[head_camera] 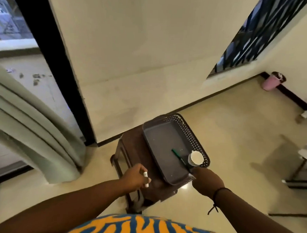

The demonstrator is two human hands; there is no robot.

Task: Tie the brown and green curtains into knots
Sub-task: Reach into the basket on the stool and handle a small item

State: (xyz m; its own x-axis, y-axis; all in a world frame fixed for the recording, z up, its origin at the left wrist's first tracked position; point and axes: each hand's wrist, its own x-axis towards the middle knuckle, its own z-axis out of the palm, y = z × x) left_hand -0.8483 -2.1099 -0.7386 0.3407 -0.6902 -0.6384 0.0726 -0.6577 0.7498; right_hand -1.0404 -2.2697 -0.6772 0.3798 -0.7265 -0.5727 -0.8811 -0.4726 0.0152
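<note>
Fingers (143, 175) of the left hand (134, 177) curl round a small white tube (146, 179). The right hand (207, 181) grips the near corner of a grey tray (159, 134); its fingers are hidden. The tray sits on a brown stool (130, 145) at lower centre and holds a cup (195, 158) and pen (180, 158). A green curtain (26, 117) hangs at left.

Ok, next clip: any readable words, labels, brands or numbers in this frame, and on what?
None can be read.
Cup in the grey tray: plain white top, no print visible.
White stick held in the left hand: too small and blurred to show any marking.
Shirt: orange and blue pattern only, no letters.
Pink bin: no label visible.
</note>
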